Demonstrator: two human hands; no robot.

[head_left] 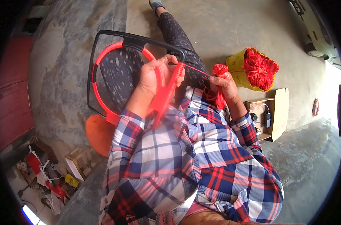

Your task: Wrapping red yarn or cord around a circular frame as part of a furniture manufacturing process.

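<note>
A black frame (135, 38) with rounded corners and an inner ring wrapped in red cord lies tilted across my lap. A wide band of red cord (165, 98) is wound closely along its near right side. My left hand (153, 77) is closed round this side, fingers curled near the frame's corner. To its right, my right hand (226, 85) grips a bundle of red cord (220, 69), whose loose loops hang below the fingers. A single red strand (196, 69) runs taut between the frame's corner and my right hand.
A yellow bag (236, 71) full of red cord hanks (260, 71) stands to the right. Near it lies an open cardboard box (280, 114) holding a dark device and cables. An orange round seat (99, 134) shows at left, with scattered odds and ends (46, 172) beyond. A vehicle (316, 33) stands far right.
</note>
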